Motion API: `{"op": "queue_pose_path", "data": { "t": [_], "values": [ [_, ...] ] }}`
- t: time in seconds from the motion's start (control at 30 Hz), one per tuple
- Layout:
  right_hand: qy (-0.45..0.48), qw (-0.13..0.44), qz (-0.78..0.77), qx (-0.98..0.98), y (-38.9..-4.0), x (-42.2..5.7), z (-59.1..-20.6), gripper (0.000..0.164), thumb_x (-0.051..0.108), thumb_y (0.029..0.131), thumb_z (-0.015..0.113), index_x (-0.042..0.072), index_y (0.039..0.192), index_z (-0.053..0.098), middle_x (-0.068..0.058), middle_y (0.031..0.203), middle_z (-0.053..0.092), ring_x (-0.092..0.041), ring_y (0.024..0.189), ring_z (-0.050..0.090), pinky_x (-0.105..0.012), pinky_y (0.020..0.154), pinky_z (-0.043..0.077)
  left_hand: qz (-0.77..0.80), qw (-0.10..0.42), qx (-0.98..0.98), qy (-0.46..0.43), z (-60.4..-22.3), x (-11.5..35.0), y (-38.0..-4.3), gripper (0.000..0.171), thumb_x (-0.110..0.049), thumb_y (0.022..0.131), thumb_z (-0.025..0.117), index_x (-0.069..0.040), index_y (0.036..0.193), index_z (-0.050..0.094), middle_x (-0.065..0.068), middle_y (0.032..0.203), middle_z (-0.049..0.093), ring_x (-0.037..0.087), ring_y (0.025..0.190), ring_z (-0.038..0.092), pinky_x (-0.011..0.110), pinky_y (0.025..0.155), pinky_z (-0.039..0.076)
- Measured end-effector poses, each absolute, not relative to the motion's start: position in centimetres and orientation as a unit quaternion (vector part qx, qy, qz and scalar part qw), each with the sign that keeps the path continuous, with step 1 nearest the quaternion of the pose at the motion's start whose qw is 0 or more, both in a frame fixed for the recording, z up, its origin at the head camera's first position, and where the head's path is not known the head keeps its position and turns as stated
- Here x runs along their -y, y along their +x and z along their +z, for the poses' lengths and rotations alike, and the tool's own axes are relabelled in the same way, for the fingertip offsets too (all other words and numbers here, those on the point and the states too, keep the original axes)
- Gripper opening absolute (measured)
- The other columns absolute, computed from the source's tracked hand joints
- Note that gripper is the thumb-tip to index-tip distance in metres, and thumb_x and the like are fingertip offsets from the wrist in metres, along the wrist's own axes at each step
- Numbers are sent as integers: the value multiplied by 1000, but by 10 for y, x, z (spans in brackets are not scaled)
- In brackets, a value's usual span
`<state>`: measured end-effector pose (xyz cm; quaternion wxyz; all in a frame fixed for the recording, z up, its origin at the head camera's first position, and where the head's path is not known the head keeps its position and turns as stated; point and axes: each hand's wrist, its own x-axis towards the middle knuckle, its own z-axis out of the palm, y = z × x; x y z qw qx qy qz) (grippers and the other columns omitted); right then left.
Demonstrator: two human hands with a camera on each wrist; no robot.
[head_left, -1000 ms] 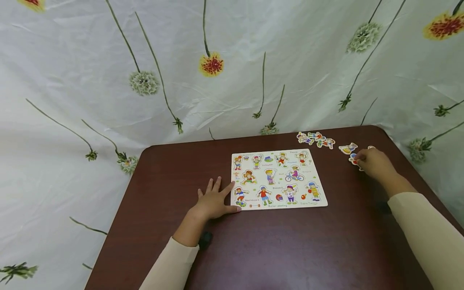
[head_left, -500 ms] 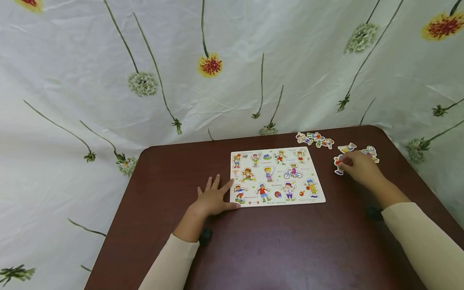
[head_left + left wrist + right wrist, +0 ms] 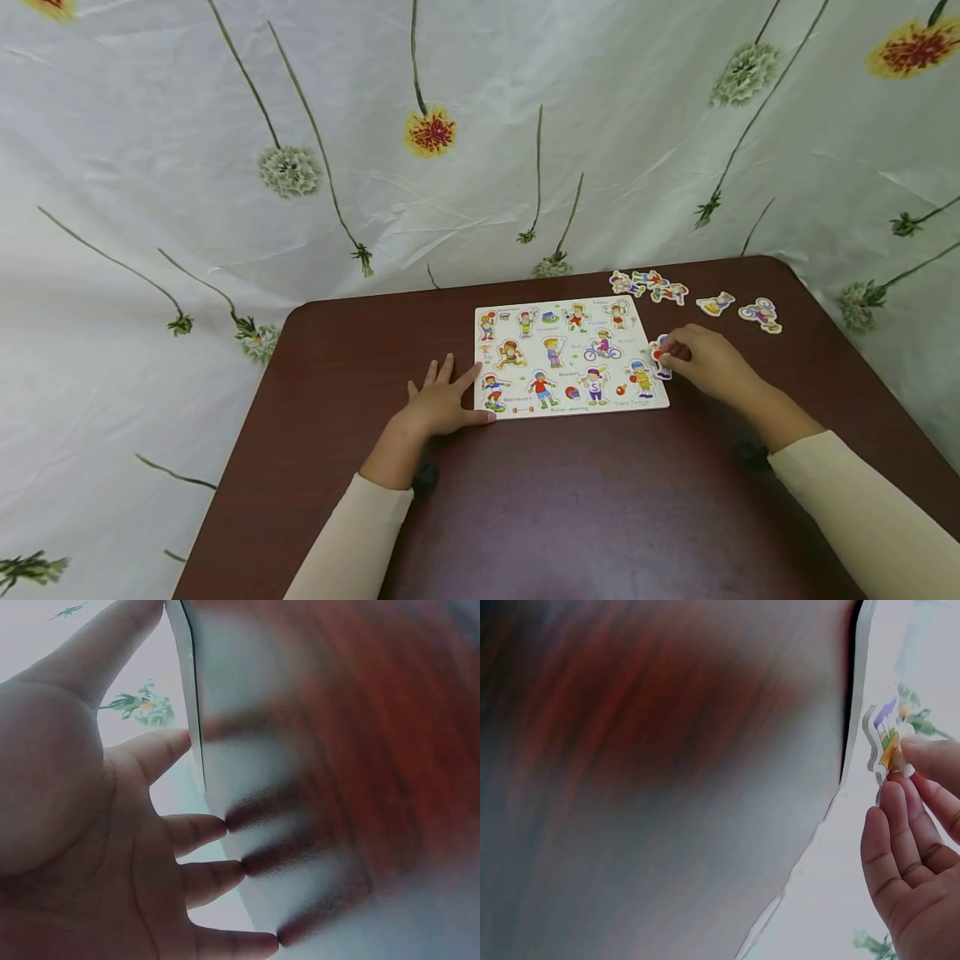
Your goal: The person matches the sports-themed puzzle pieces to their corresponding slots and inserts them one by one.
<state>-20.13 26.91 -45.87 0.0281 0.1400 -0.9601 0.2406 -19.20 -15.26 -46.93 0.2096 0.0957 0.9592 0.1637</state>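
Note:
A white puzzle board [image 3: 528, 346] printed with children playing sports lies on the dark table. My left hand [image 3: 438, 407] rests spread at its left side, thumb and index finger touching the board's edge. In the left wrist view, the fingers of that left hand [image 3: 135, 840] are straight and spread. At the board's right edge, my right hand [image 3: 708, 362] pinches a small figure-shaped puzzle piece [image 3: 661, 360] between thumb and fingers, the piece overlapping the edge in the head view. In the right wrist view, the puzzle piece [image 3: 887, 742] shows purple, green and yellow print, partly covered by the thumb.
Several loose puzzle pieces [image 3: 667, 292] lie clustered near the table's [image 3: 360, 358] back edge. Two more, a yellowish piece [image 3: 716, 304] and a bicycle-shaped piece [image 3: 762, 316], lie to their right. A white floral cloth [image 3: 480, 167] hangs behind the table.
My right hand has carried the puzzle piece leftward from the loose pieces at the right to the board's right edge. The left hand stays at the board's left side.

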Motion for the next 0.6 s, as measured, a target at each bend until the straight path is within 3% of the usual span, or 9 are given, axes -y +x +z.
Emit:
{"op": "queue_pose_path", "data": {
  "t": [0.6],
  "values": [
    [177,-16,257,950,-195,-239,-465,4,7,89,74,8,90,70,-4,88,63,-13,80,58,-29,70,47,161,217,-958,97,-466,153,-194,93,-63,87,69,-35,162,22,18,171,2,45,157,-1,79,115,6]
  ]
}}
